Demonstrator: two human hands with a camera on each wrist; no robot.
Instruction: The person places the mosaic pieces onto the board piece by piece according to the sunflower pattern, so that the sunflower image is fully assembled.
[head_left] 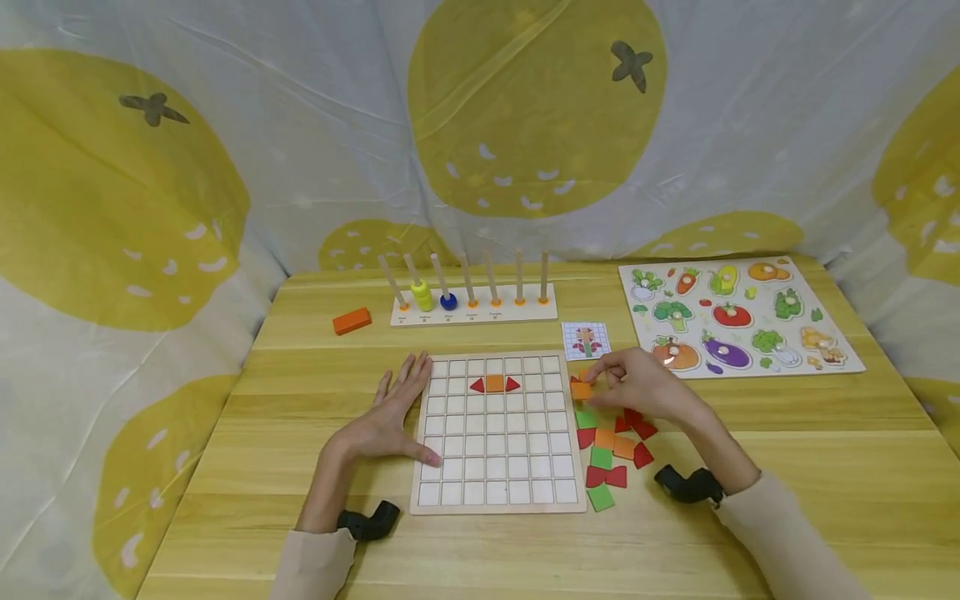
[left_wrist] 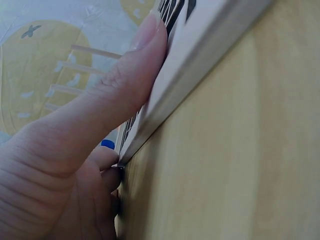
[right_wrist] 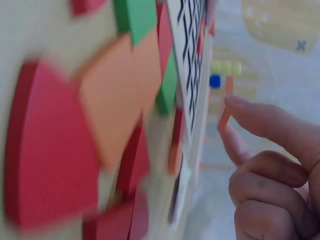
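Note:
A square-grid wooden board (head_left: pixel 497 433) lies in the middle of the table. In its second row from the back, an orange square tile (head_left: pixel 495 383) sits between two red pieces (head_left: pixel 513 384). My left hand (head_left: pixel 384 427) rests along the board's left edge, fingers extended and the thumb (left_wrist: pixel 125 75) over the rim. Past the right edge, my right hand (head_left: pixel 639 385) pinches another orange square tile (right_wrist: pixel 226 107) between thumb and index finger, its other fingers curled. Below that hand are loose green tiles (head_left: pixel 601 457), orange tiles (head_left: pixel 624 447) and red pieces (head_left: pixel 642 455).
A small pattern card (head_left: pixel 587 341) lies behind the board's right corner. Behind the board stands a peg rack (head_left: pixel 480 313) with yellow and blue beads. An orange block (head_left: pixel 352 321) is at back left, a vegetable puzzle board (head_left: pixel 738 317) at back right. Patterned cloth (head_left: pixel 337 125) encloses the table.

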